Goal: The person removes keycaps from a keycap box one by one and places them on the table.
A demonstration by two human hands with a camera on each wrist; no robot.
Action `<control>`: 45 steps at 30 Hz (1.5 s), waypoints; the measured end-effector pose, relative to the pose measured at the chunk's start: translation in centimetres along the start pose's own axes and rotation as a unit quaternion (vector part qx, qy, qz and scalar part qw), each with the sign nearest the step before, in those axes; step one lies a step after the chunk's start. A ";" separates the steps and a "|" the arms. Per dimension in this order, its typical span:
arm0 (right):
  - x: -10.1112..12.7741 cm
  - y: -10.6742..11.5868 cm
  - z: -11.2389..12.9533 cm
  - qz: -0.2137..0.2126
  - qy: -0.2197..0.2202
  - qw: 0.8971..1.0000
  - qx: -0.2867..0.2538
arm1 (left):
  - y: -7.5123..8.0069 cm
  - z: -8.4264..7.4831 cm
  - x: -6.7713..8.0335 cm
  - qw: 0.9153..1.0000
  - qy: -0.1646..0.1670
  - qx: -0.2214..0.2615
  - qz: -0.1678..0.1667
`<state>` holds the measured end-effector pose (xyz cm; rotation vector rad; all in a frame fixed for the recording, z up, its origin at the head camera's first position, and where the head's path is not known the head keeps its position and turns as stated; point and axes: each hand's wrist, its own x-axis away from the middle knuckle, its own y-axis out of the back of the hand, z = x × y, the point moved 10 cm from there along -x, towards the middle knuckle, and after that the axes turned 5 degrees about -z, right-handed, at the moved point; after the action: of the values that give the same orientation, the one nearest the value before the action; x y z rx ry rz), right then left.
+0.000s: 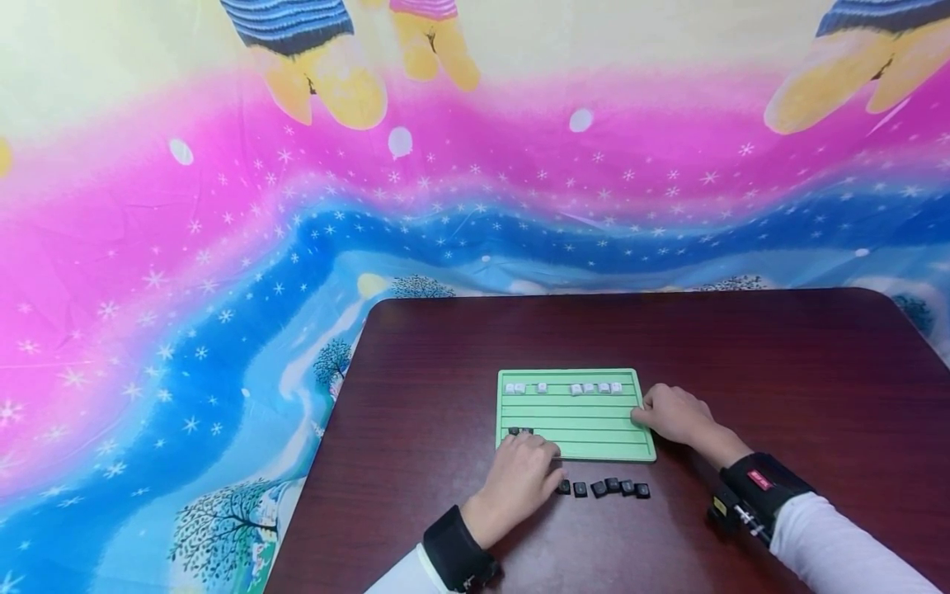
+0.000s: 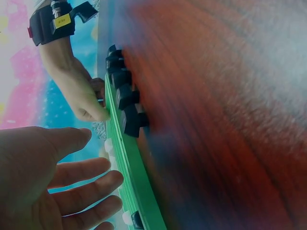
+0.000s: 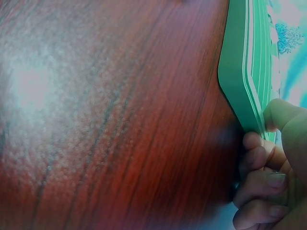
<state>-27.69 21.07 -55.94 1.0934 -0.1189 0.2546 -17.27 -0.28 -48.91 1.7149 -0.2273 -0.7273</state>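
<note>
A green ridged board (image 1: 579, 412) lies on the table, with several white keycaps (image 1: 589, 388) in a row along its far side. My right hand (image 1: 677, 415) grips the board's right edge; in the right wrist view the thumb and index finger (image 3: 255, 140) pinch its rim. Over the near left corner of the board is my left hand (image 1: 519, 474), its fingers relaxed and spread apart, nothing between them in the left wrist view. Just beyond its fingertips, black keycaps (image 1: 514, 431) sit on the board, partly hidden by the hand.
Several black keycaps (image 1: 612, 485) form a loose row on the dark wooden table (image 1: 416, 371), in front of the board's near edge. Behind the table hangs a colourful printed cloth (image 1: 505, 190). Both wrists wear black bands (image 1: 768, 487) with small devices.
</note>
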 end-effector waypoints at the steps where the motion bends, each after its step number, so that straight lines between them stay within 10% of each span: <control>1: 0.0 0.0 0.0 -0.001 0.001 1.000 0.000 | 0.1 0.1 -0.1 1.000 0.002 0.002 0.000; 45: -0.1 -0.1 0.0 0.001 0.005 1.000 -0.002 | 0.7 4.1 -1.4 0.996 0.084 0.023 -0.006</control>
<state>-27.74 21.07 -56.02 1.0879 -0.1118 0.2613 -20.55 -3.09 -48.20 1.8119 -0.1172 -0.5864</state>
